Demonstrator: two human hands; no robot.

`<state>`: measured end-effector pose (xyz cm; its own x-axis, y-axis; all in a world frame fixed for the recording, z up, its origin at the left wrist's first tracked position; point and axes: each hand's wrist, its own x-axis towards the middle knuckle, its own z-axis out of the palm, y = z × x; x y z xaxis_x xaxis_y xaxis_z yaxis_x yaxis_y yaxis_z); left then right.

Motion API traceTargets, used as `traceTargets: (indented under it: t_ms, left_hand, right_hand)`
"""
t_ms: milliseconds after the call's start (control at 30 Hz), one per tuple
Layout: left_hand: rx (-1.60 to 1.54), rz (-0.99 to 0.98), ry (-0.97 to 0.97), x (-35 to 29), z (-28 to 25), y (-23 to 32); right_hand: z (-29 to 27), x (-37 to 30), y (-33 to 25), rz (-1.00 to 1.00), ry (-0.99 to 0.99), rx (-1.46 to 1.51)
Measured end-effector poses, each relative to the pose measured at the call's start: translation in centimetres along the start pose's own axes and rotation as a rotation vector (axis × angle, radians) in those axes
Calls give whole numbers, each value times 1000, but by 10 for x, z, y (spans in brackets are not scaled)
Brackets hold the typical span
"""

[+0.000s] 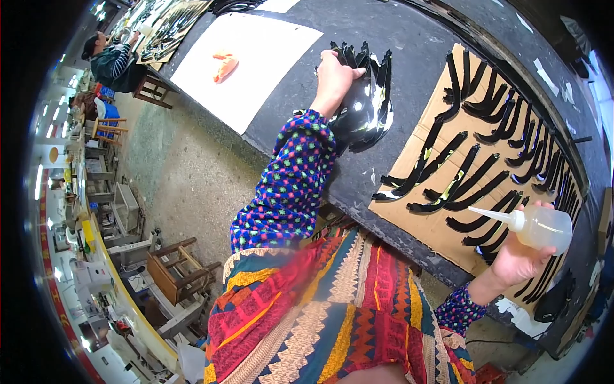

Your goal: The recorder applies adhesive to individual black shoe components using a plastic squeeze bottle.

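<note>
My right hand [518, 259] is wrapped round a translucent squeeze bottle [547, 230] with a long pointed nozzle and pale liquid inside. The bottle lies tilted over a cardboard sheet [422, 144], its nozzle toward the left. Rows of black, glossy curved strips [457, 182] lie on that cardboard. At the table's middle, my left hand [336, 77] curls over the upper end of a pile of similar black strips [364, 118]. Its thumb presses along the pieces, and its fingertips are partly hidden.
A white sheet [256, 54] bearing a crumpled orange-pink piece [225, 66] lies on the dark table [256, 128], left of the pile. Another person [115, 64] sits at the far left, beside more strips. A wooden stool [182, 269] stands on the floor to the left.
</note>
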<state>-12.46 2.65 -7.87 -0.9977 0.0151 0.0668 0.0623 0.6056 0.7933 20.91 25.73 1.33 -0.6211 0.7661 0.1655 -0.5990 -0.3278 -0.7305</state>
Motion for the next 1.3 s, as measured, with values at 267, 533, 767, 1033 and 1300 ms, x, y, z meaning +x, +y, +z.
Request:
traceTargets:
  t_ms: [267, 533, 767, 1033, 1300]
  left_hand:
    - [-311, -187, -213, 5, -16, -4]
    - [-195, -204, -211, -1, -10, 2]
    - [266, -125, -121, -2, 6, 4]
    - [107, -62, 17, -2, 0, 4]
    - [41, 111, -10, -8, -6, -12]
  right_hand:
    - [9, -2, 7, 61, -21, 68]
    - [18, -9, 14, 130, -85, 155]
    - [14, -11, 15, 111, -61, 87]
    - [3, -12, 14, 132, -20, 130]
    - [9, -13, 19, 190, -63, 195]
